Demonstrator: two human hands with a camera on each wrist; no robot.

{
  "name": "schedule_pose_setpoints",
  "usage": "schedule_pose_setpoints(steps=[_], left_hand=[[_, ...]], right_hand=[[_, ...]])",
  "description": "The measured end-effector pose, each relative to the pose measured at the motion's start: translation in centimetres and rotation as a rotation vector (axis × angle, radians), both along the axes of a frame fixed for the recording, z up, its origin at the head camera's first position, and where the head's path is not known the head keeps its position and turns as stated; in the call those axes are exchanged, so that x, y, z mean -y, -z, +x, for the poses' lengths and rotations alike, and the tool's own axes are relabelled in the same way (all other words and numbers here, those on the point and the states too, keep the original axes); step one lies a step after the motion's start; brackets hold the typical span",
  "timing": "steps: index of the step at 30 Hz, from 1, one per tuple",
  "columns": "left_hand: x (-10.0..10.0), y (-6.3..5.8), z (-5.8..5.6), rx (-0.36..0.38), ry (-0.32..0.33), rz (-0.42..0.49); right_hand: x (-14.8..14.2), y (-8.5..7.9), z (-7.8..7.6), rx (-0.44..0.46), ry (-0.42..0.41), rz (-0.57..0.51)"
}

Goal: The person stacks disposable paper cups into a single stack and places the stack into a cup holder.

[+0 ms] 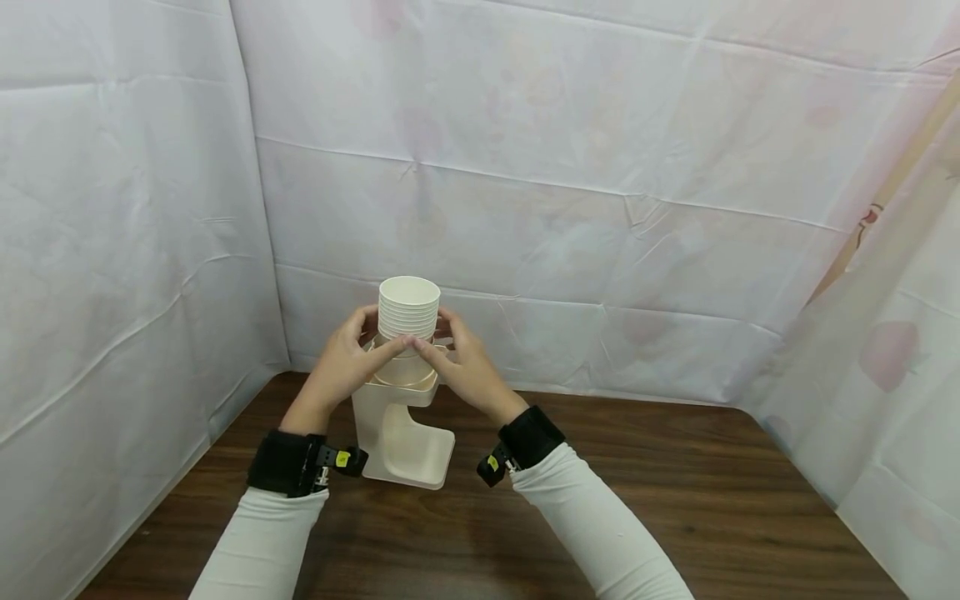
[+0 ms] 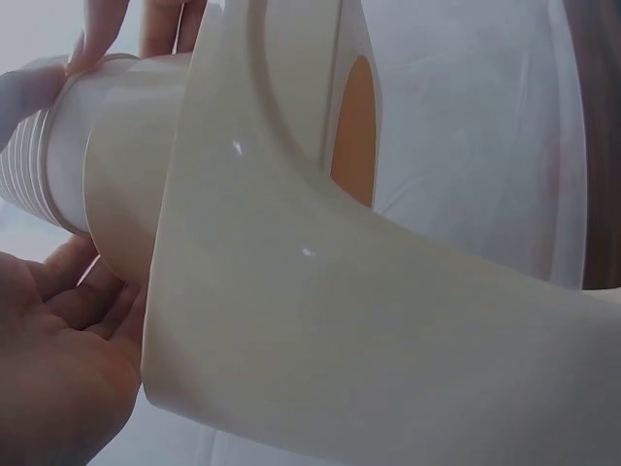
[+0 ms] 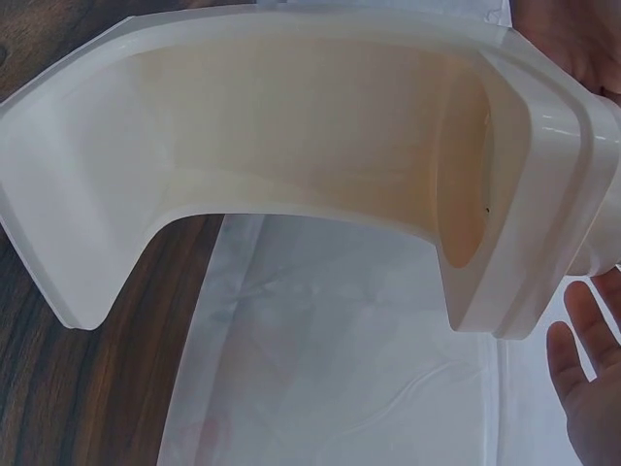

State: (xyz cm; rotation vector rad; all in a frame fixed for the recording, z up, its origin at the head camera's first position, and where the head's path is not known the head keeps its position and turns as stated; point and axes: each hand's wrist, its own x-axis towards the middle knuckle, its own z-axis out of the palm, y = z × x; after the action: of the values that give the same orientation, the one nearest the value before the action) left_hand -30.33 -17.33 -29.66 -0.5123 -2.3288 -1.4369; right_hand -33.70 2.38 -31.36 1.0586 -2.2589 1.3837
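A stack of white paper cups (image 1: 408, 312), nested with the open mouths upward, stands in the round collar (image 1: 405, 371) of a cream cup dispenser (image 1: 408, 446). My left hand (image 1: 341, 367) curls round the lower part of the stack from the left. From the right my right hand (image 1: 472, 371) holds the same part. Both thumbs meet at the front, and most of the other fingers are hidden behind the cups. In the left wrist view, the ribbed rims of the cups (image 2: 29, 165) show beside the dispenser body (image 2: 252, 311). The dispenser's round opening (image 3: 466, 175) faces the right wrist camera.
The dispenser stands on a dark wooden table (image 1: 637, 483), towards its back left. Pale printed curtains (image 1: 525, 208) hang behind the table and along both sides. Black wristbands with small cameras (image 1: 348, 460) sit on both wrists.
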Motion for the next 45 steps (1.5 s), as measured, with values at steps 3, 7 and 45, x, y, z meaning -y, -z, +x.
schedule_pose_setpoints(steps=[3,7,45], left_hand=[[-0.1,0.3,-0.1,-0.012,-0.006,0.012],[0.0,0.7,-0.2,0.001,-0.015,0.003],[0.9,1.0,-0.6,0.067,0.023,0.024]], right_hand=[[0.1,-0.3,0.4,-0.029,0.005,-0.025],[0.1,-0.8,1.3,-0.045,-0.021,-0.034],[0.3,-1.4,-0.6,0.057,-0.037,0.094]])
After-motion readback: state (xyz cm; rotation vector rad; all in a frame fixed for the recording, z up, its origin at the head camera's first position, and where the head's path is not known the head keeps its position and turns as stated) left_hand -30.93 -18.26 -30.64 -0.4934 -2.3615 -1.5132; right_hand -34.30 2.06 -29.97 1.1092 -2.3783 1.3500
